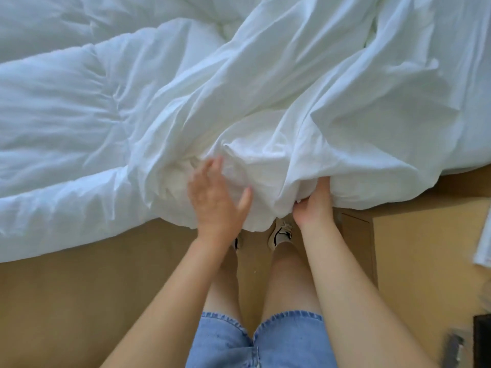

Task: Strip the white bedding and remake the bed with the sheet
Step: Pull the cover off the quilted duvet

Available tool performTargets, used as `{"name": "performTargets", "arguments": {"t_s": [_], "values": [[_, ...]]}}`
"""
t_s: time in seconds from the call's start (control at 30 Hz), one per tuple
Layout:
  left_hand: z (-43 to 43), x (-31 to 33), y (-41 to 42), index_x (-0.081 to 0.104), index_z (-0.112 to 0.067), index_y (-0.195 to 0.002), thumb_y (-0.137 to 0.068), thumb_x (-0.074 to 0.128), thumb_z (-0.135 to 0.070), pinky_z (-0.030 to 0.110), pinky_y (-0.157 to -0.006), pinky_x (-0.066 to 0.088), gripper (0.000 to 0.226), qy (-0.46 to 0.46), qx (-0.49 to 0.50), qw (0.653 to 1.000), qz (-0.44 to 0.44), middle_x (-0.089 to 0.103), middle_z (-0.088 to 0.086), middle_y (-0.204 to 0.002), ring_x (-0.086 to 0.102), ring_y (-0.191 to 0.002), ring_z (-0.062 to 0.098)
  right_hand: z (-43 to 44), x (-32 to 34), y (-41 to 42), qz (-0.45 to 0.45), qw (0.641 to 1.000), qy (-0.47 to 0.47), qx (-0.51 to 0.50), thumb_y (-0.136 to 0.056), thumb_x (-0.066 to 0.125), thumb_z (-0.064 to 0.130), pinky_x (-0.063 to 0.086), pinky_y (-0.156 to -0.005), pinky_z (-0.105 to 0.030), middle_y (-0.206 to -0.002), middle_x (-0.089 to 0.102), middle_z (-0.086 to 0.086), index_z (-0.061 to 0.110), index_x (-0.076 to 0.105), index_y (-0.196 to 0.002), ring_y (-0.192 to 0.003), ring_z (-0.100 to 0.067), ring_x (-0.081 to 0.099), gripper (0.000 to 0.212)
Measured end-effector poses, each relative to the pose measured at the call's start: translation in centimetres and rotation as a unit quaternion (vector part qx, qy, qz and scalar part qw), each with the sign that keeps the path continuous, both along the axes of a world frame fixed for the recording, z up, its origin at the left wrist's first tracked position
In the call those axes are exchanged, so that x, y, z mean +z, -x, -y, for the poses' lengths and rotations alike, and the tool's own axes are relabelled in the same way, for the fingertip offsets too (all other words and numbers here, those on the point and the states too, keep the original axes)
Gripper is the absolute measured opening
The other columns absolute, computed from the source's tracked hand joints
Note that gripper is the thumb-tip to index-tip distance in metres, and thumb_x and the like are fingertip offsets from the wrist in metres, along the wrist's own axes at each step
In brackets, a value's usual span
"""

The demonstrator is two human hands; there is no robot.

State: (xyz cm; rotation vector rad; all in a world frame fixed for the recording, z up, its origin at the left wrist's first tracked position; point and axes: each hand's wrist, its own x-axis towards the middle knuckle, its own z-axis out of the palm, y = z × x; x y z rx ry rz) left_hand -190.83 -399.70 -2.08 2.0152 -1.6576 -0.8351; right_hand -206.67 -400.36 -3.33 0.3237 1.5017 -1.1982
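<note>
View: head camera, aimed down over the bed's edge.
Bedding (239,83): white and rumpled, spread over the upper two thirds of the frame; its near edge is hung over the bed's side at left and centre.
Quilt (79,115): puffy and stitched, seen at left and upper left.
Sheet (345,83): thinner, creased cloth, draped from upper right down to lower centre, where it is bunched between the two hands.
Left hand (216,200): seen just left of centre, blurred. Fingers are spread and nearly straight, with the thumb held out to the right; nothing is gripped. The hand is placed over the bunch, but contact cannot be told.
Right hand (314,203): seen just right of centre. Fingers are curled up under the sheet's edge and hidden by it, and the fold is gripped.
Floor (79,301): tan, seen along lower left and bottom.
Shoes (281,233): pale with dark marks, seen between the forearms, partly hidden under the cloth.
Shorts (265,341): blue denim, at bottom centre.
Panel (425,248): tan and boxy, seen at lower right, beyond the right arm.
Dark thing (482,338): seen in the lower right corner, too blurred to be named.
</note>
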Motion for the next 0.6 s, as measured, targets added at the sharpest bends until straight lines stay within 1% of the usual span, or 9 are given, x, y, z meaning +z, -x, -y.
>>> {"name": "performTargets", "arguments": {"t_s": [0.07, 0.1, 0.2, 0.23, 0.27, 0.37, 0.43, 0.53, 0.6], "values": [[1.0, -0.9, 1.9, 0.042, -0.006, -0.134, -0.078, 0.073, -0.037, 0.039, -0.106, 0.030, 0.071, -0.112, 0.083, 0.988, -0.062, 0.044, 0.011, -0.132, 0.037, -0.124, 0.028, 0.5, 0.3, 0.2, -0.013, 1.000, -0.005, -0.013, -0.090, 0.058, 0.042, 0.055, -0.086, -0.036, -0.125, 0.062, -0.003, 0.024, 0.055, -0.125, -0.112, -0.023, 0.060, 0.040], [2.1, -1.3, 2.9, 0.042, -0.007, -0.133, -0.080, 0.071, -0.038, 0.037, -0.105, 0.035, 0.068, -0.192, 0.196, 0.952, -0.136, 0.048, 0.009, -0.130, 0.041, -0.122, 0.026, 0.7, 0.5, 0.5, -0.023, 0.999, -0.009, -0.036, -0.088, 0.063, 0.041, 0.057, -0.076, -0.033, -0.121, 0.065, -0.001, 0.023, 0.054, -0.127, -0.107, -0.022, 0.064, 0.044], [5.4, -1.1, 5.3, 0.055, -0.010, -0.125, -0.093, 0.058, -0.027, 0.036, -0.094, 0.048, 0.036, -0.329, 0.486, 0.692, -0.421, 0.064, 0.004, -0.111, 0.059, -0.099, 0.022, 1.4, 1.6, 1.3, -0.053, 0.995, -0.010, -0.087, -0.088, 0.064, 0.040, 0.058, -0.068, -0.031, -0.111, 0.069, 0.003, 0.023, 0.056, -0.123, -0.097, -0.018, 0.068, 0.040], [5.7, -1.1, 6.2, 0.059, -0.010, -0.119, -0.095, 0.053, -0.022, 0.034, -0.085, 0.052, 0.028, -0.325, 0.506, 0.658, -0.454, 0.066, 0.002, -0.099, 0.061, -0.088, 0.021, 1.9, 2.0, 1.6, -0.057, 0.993, -0.013, -0.099, -0.089, 0.063, 0.039, 0.058, -0.067, -0.032, -0.106, 0.071, 0.003, 0.024, 0.058, -0.119, -0.092, -0.017, 0.069, 0.034], [5.7, -0.9, 6.7, 0.062, -0.010, -0.114, -0.097, 0.049, -0.019, 0.030, -0.074, 0.052, 0.023, -0.315, 0.502, 0.665, -0.454, 0.064, 0.000, -0.087, 0.059, -0.080, 0.020, 2.4, 2.5, 1.8, -0.060, 0.991, -0.022, -0.115, -0.089, 0.063, 0.039, 0.058, -0.064, -0.031, -0.099, 0.072, 0.004, 0.024, 0.060, -0.112, -0.086, -0.016, 0.069, 0.027], [4.3, -0.2, 5.1, 0.062, -0.010, -0.079, -0.095, 0.047, -0.018, 0.026, -0.055, 0.036, 0.024, -0.231, 0.425, 0.805, -0.344, 0.049, -0.001, -0.061, 0.049, -0.064, 0.017, 3.6, 3.4, 2.6, -0.083, 0.986, -0.055, -0.134, -0.091, 0.060, 0.032, 0.055, -0.056, -0.028, -0.090, 0.071, 0.002, 0.023, 0.061, -0.096, -0.078, -0.017, 0.069, 0.010], [2.7, -0.4, 2.0, 0.045, -0.015, -0.056, -0.093, 0.052, -0.022, 0.026, -0.051, 0.030, 0.038, -0.182, 0.367, 0.875, -0.258, 0.041, 0.000, -0.054, 0.039, -0.049, 0.011, 3.3, 3.4, 2.7, -0.094, 0.987, -0.080, -0.106, -0.091, 0.059, 0.030, 0.055, -0.055, -0.026, -0.090, 0.069, 0.001, 0.023, 0.060, -0.091, -0.079, -0.018, 0.068, 0.007], [0.5, -1.1, -3.5, 0.039, -0.011, -0.054, -0.092, 0.053, -0.025, 0.029, -0.054, 0.029, 0.043, -0.138, 0.412, 0.885, -0.169, 0.038, 0.008, -0.056, 0.038, -0.057, 0.019, 1.6, 3.0, 4.2, -0.125, 0.986, -0.103, -0.042, -0.089, 0.061, 0.027, 0.055, -0.059, -0.025, -0.097, 0.069, 0.004, 0.025, 0.062, -0.094, -0.089, -0.018, 0.067, 0.006], [-0.2, -1.2, -5.9, 0.045, -0.004, -0.060, -0.091, 0.054, -0.027, 0.030, -0.056, 0.026, 0.039, -0.112, 0.423, 0.888, -0.139, 0.037, 0.012, -0.061, 0.035, -0.062, 0.022, 1.6, 3.0, 6.0, -0.153, 0.984, -0.095, 0.013, -0.084, 0.067, 0.026, 0.058, -0.076, -0.033, -0.105, 0.068, 0.006, 0.030, 0.064, -0.094, -0.097, -0.018, 0.064, 0.011]]}}
